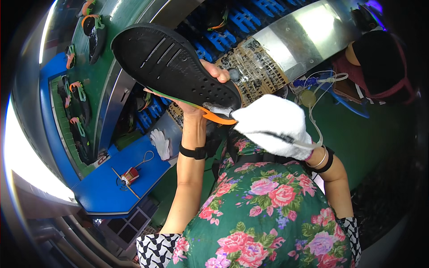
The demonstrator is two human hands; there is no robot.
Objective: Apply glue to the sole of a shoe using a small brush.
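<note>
Left hand [203, 96] clenched on black shoe sole [174, 67], held aloft sole-up at 11 o'clock. Gloved right hand [272, 125] wrapped round slim tool, probably brush, tip at orange heel edge [219, 117]. Keep sole steady, strokes short, along edge only.

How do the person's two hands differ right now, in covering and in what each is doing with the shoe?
The left hand is bare, while the right hand wears a white glove. The left hand grips the black shoe from behind, sole turned up, fingers wrapped over its edge; the right hand only meets the shoe's near end, by the orange trim. The left hand is raised higher than the right. Both wear a dark band at the wrist.
</note>
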